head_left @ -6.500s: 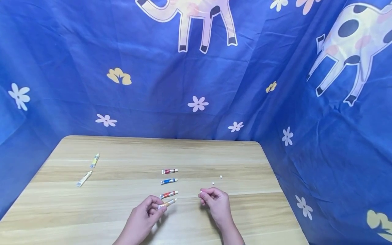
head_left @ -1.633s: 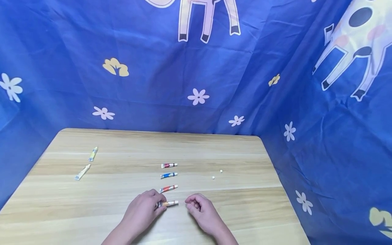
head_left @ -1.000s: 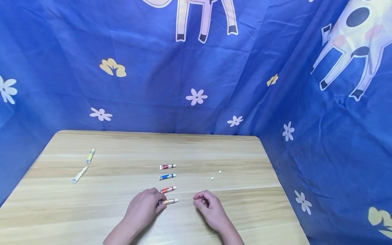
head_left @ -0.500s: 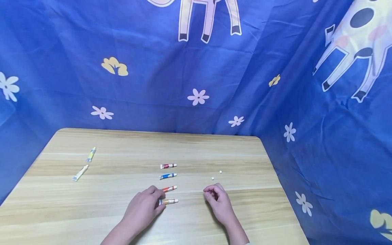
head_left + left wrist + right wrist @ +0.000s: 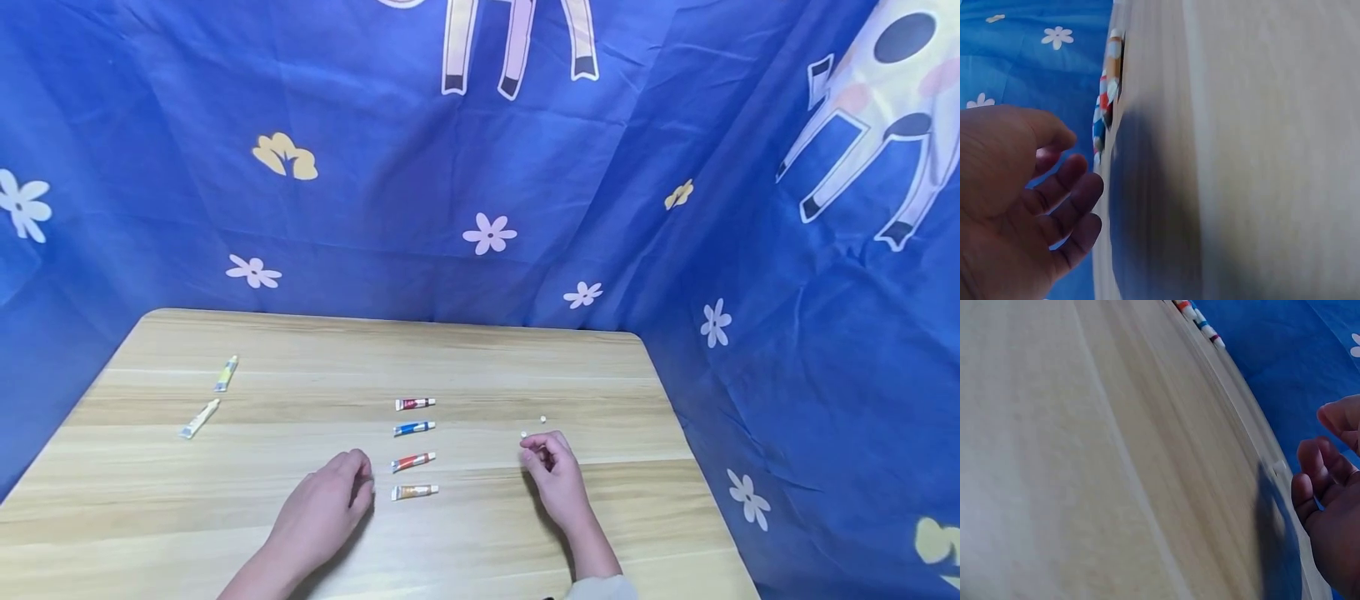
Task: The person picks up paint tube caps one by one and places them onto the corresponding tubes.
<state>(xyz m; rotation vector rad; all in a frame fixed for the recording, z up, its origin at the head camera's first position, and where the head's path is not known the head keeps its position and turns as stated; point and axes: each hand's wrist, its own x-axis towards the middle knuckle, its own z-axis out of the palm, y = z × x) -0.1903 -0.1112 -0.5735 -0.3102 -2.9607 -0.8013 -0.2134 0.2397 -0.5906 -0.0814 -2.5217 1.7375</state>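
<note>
My left hand [image 5: 322,512] hovers just left of a column of small paint tubes, fingers loosely curled around nothing. Nearest to it is the ochre paint tube [image 5: 414,492]. Above that lie a red-orange tube [image 5: 412,462], a blue tube [image 5: 413,428] and a dark red tube [image 5: 415,404], white ends pointing right. Over on the right, my right hand [image 5: 557,483] has its fingertips close to a small white cap [image 5: 523,434], partly overlapping it in the head view. In the right wrist view thumb and fingers [image 5: 1311,459] stand apart, holding nothing. Another white cap [image 5: 543,419] lies slightly farther back.
A yellow tube [image 5: 227,374] and a white tube [image 5: 199,419] lie toward the back left of the wooden table [image 5: 300,350]. Blue fabric [image 5: 360,208] printed with flowers and animals hangs behind and along the sides.
My left hand has let go of the ochre tube, which now lies on the table, and has drawn back left. My right hand, earlier pinching something small and white, has moved right to the caps.
</note>
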